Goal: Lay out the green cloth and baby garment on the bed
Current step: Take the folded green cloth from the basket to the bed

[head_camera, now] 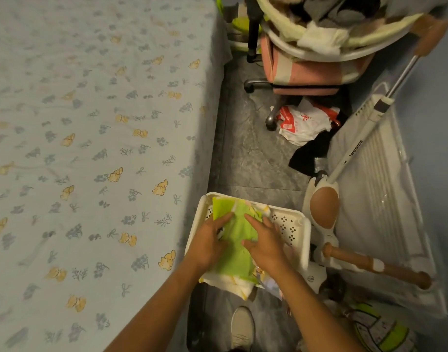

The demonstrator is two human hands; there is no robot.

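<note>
A bright green cloth [239,235] lies folded on top of a pile in a white perforated basket [291,224] on the floor beside the bed. Under it shows a white and yellow patterned piece [237,285], maybe the baby garment; I cannot tell for sure. My left hand [210,240] rests on the cloth's left side with fingers extended. My right hand [264,240] lies flat on its right side, fingers straight. The bed [91,148] with a pale blue flowered sheet fills the left of the view.
A narrow grey floor strip runs between bed and clutter. A wheeled pink chair [306,74] piled with clothes stands at the back. A white and red plastic bag [304,123], a folded stroller frame [344,174] and a white panel crowd the right. My shoe [242,326] is below the basket.
</note>
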